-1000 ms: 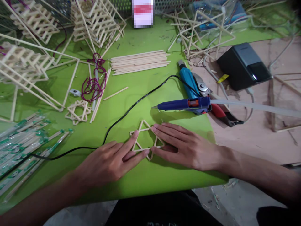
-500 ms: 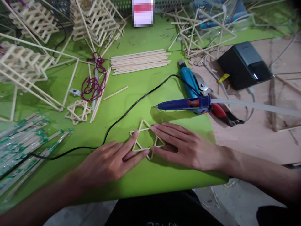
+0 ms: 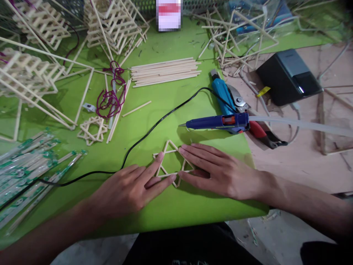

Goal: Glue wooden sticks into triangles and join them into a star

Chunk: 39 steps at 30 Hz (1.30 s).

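A six-pointed star of thin wooden sticks (image 3: 166, 176) lies flat on the green table, its middle unfilled. My left hand (image 3: 129, 187) rests at its left side, index finger and thumb stretched apart, their tips touching the sticks; the other fingers are tucked under. My right hand (image 3: 217, 171) lies nearly flat on the right side, fingers extended over the sticks, thumb tip at the lower edge. It covers the star's right points. Just beyond lies a blue glue gun (image 3: 215, 122), its nozzle pointing left and a clear glue stick in its back.
A black cord (image 3: 157, 123) crosses the table. Around lie a stick bundle (image 3: 165, 71), purple string (image 3: 110, 103), a smaller stick star (image 3: 92, 130), wrapped chopsticks (image 3: 30, 173), red-handled pruning shears (image 3: 259, 130), a teal-handled tool (image 3: 223, 96), a dark box (image 3: 288, 77) and latticed stick frames (image 3: 27, 73).
Both hands keep the same place and pose on the star. The whole view has shifted very slightly; nothing else has visibly moved.
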Available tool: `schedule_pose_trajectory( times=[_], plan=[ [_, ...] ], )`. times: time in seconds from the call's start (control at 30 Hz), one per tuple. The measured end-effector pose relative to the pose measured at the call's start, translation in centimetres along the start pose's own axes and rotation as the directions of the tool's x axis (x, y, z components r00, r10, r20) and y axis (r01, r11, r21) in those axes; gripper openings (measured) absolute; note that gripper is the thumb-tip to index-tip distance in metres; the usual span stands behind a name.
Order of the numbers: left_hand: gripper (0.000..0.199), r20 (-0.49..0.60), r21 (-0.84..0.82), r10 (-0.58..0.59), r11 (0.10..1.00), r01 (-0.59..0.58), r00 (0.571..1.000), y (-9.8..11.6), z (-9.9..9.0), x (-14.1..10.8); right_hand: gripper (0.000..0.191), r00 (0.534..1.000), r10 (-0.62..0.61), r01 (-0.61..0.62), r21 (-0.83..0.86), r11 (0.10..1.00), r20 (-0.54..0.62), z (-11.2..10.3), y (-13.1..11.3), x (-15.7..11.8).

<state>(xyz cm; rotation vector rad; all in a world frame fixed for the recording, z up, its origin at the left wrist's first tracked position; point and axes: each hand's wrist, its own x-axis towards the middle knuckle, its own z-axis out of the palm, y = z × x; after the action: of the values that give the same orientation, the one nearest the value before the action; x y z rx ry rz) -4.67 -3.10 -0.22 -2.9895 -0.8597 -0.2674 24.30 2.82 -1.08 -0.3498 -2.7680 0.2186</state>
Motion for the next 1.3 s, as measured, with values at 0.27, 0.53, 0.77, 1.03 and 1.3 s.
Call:
schedule_pose_trajectory(
  times=[0.27,0.53,0.77,1.03,1.3],
  plan=[
    [0.05,-0.001,0.007,-0.002,1.0,0.002,1.0,0.03,0.19,-0.06,0.042,1.0,-0.004,0.004,0.002,1.0,-0.002,0.06,0.04,-0.03],
    [0.049,0.0,0.008,-0.006,1.0,0.006,1.0,0.01,0.1,-0.2,0.045,1.0,0.003,-0.003,-0.011,1.0,0.005,0.14,0.01,-0.24],
    [0.051,0.007,0.022,0.003,1.0,-0.003,1.0,-0.01,0.26,-0.12,0.044,1.0,-0.007,0.007,-0.005,1.0,-0.012,0.21,-0.04,-0.2],
    [0.047,0.0,-0.001,-0.003,1.0,0.003,1.0,-0.05,0.07,-0.15,0.046,1.0,0.013,-0.013,-0.016,1.0,0.017,0.24,-0.05,-0.29],
    [0.047,-0.013,0.005,-0.011,1.0,0.011,1.0,0.03,0.1,-0.1,0.047,1.0,0.009,-0.009,-0.015,1.0,0.02,0.25,-0.01,-0.38]
  ],
)
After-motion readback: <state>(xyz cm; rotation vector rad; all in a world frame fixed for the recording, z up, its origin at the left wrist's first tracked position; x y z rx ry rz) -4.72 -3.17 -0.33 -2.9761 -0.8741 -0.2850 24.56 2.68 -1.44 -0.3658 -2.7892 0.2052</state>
